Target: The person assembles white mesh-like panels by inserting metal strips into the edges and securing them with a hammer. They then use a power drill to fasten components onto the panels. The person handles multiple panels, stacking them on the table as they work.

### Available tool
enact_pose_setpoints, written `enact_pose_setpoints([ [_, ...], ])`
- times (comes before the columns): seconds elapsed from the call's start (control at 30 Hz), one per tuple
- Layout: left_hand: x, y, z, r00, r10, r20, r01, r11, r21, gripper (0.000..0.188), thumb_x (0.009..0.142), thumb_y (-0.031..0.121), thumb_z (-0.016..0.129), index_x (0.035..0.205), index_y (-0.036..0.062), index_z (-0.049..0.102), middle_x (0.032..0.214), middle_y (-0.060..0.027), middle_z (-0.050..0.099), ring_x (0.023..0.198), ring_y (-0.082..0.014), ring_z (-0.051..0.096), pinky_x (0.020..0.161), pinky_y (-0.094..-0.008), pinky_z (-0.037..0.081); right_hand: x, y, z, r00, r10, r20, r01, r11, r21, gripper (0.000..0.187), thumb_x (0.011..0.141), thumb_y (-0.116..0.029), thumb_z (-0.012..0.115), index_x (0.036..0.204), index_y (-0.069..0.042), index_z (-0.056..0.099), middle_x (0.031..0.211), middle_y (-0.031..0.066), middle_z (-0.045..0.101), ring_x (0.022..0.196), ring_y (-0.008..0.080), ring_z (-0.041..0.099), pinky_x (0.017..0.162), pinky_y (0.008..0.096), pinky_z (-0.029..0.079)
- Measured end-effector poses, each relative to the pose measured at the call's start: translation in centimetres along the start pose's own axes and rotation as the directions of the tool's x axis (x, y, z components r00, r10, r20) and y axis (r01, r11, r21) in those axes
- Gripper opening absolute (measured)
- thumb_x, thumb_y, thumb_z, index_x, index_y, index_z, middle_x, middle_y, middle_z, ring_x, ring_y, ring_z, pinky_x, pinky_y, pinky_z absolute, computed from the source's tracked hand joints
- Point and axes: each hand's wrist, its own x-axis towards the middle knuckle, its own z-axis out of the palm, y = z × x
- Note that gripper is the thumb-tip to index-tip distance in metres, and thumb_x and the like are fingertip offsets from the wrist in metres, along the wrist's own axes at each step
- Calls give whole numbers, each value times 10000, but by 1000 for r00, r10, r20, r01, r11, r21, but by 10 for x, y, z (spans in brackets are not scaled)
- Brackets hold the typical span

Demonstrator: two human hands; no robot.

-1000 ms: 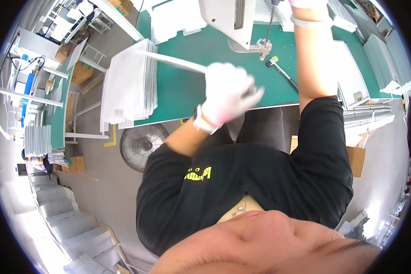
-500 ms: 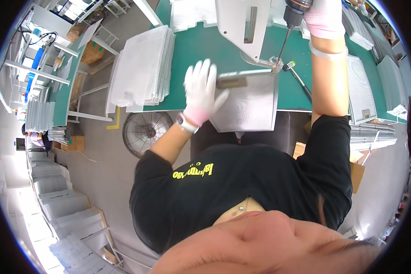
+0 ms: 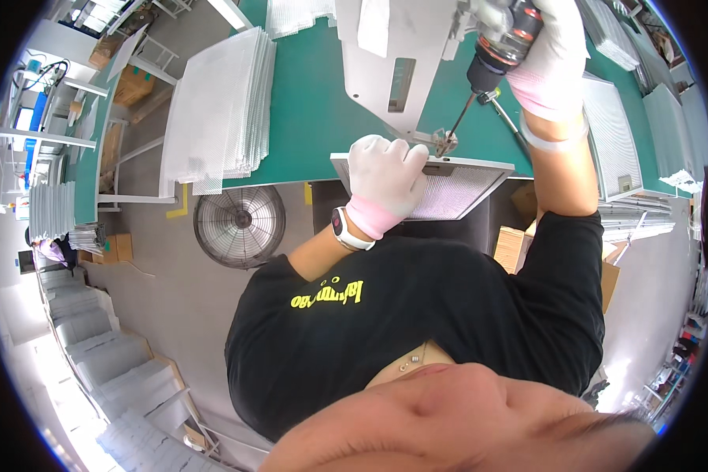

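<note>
My left hand (image 3: 387, 182), in a white glove with a pink cuff, is curled over the edge of a framed metal mesh panel (image 3: 454, 197). That panel hangs tilted at the near edge of the green table (image 3: 303, 98). My right hand (image 3: 554, 67), also gloved, grips a black and orange power drill (image 3: 505, 51). Its long thin bit (image 3: 462, 114) points down at a small clear fitting (image 3: 444, 141) just above the panel's frame; whether the tip touches the frame is unclear. A pale grey machine body (image 3: 385, 67) stands behind the fitting.
A stack of mesh sheets (image 3: 216, 110) lies on the table's left. Beside the drill is a hammer (image 3: 510, 119). More framed panels (image 3: 612, 141) rest at the right. A round floor fan (image 3: 240, 226) stands below the table, and a cardboard box (image 3: 511, 248) sits near my right arm.
My left hand has gone from spread fingers to closed over the panel's edge. The panel is tilted differently. The drill, in my right hand, has come nearer and more into view.
</note>
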Motion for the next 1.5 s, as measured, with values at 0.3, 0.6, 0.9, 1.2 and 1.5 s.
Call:
enact_pose_setpoints([
  [0.3,-2,16,-7,993,-109,-37,108,994,-30,270,675,249,752,917,134,716,647,-25,588,563,-261,576,589,-423,392,-16,0,8,999,18,-28,-16,997,69,446,970,-450,599,809,-39,532,665,34,519,513,122,502,445,234,377],
  [0.6,-4,10,1,991,-32,-129,25,998,-59,224,665,261,776,843,140,713,581,-19,551,513,-245,528,558,-406,355,-18,15,-17,986,-19,167,-8,987,159,316,988,-346,585,990,-32,549,811,71,556,643,162,548,565,270,441],
  [0.9,-5,16,0,995,-86,-59,75,985,-156,247,680,264,779,908,168,769,698,33,620,610,-177,601,561,-374,385,-50,36,-22,974,21,224,-33,998,51,274,995,-274,552,983,-1,525,778,83,580,555,112,499,478,242,374],
  [1.2,-19,20,9,986,-165,-8,156,946,-285,275,704,208,765,972,149,777,742,9,632,649,-190,625,570,-338,472,-58,42,-17,976,-26,217,23,1000,19,558,954,-320,651,1341,-1,407,741,72,553,530,84,475,448,215,360],
  [1.5,-9,13,5,992,-67,-104,42,973,-225,305,693,212,780,985,124,775,748,3,633,675,-193,620,598,-342,476,-37,26,-3,983,109,146,-123,988,93,328,985,-359,600,1010,-38,539,708,38,549,520,89,485,444,225,367],
])
